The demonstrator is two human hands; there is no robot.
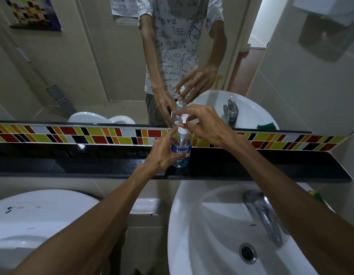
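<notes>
A clear pump bottle (182,149) with a blue label stands upright on the black shelf (73,165) below the mirror. My left hand (164,153) grips the bottle's body from the left, thumb across the label. My right hand (205,126) reaches in from the right and pinches the white pump head (184,118) at the top of the bottle. The mirror (92,66) repeats both hands and the bottle.
A white sink (192,225) with a chrome tap (261,211) and drain (248,253) lies below the shelf on the right. A white toilet tank lid (37,211) sits at lower left. A coloured tile strip (73,135) runs under the mirror. A green-yellow sponge (315,195) lies by the sink.
</notes>
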